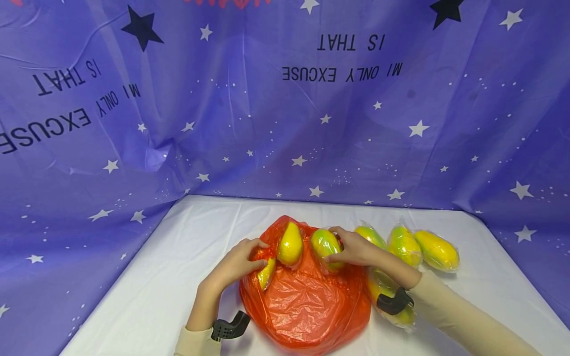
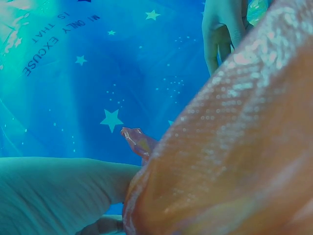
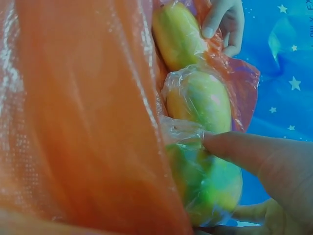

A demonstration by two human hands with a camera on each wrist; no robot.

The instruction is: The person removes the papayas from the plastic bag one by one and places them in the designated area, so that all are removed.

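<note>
A red plastic bag (image 1: 307,311) lies on the white table with its mouth toward the far side. My right hand (image 1: 356,248) grips a green-yellow mango (image 1: 326,247) in clear wrap at the mouth; in the right wrist view the thumb presses on that wrapped mango (image 3: 208,181). On the other side, my left hand (image 1: 240,259) holds the bag's edge between thumb and fingers, beside a mango (image 1: 266,273) partly covered by red plastic. Between the hands sits another yellow mango (image 1: 291,244) on the bag. The bag's side (image 2: 234,147) fills much of the left wrist view.
To the right, wrapped mangoes lie in a row: a greenish one (image 1: 371,236), a middle one (image 1: 404,245) and a yellow one (image 1: 437,250). Another wrapped mango (image 1: 401,316) lies under my right forearm, beside the bag. A purple star-printed cloth (image 1: 285,123) hangs behind the table (image 1: 213,212).
</note>
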